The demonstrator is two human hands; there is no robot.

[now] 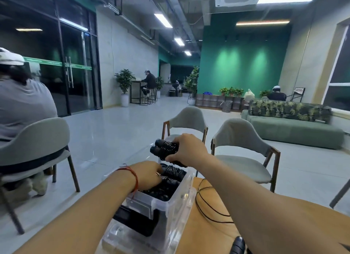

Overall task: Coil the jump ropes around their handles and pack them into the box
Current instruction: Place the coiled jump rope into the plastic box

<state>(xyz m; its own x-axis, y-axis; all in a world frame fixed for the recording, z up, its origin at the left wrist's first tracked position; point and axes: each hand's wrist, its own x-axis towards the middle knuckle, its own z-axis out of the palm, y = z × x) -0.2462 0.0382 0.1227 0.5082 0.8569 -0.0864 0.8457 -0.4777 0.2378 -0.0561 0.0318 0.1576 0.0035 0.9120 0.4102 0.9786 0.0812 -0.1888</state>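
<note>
- The right grip is closed round a coiled jump rope, fingers over the top and thumb beneath; held so, the cord wound about the paired handles cannot spring loose; the handle ends jut out to the left of the grip.
- That bundle hangs in the air just above the far end of the box, apart from it; I judge it is on its way down to be packed.
- The left grip reaches into the box from its left side and lies upon the packed ropes; whether its fingers curl about one or merely press I cannot tell; likely it steadies or shifts them to keep room at the far end.
- The box is clear plastic and stands on the table, at the table's left edge; dark bundles fill much of it, so the task looks well along.
- To the right of the box a loose rope trails in loops over the table; a black handle lies to the right of the box and nearer the person; these seem not yet coiled.
</note>
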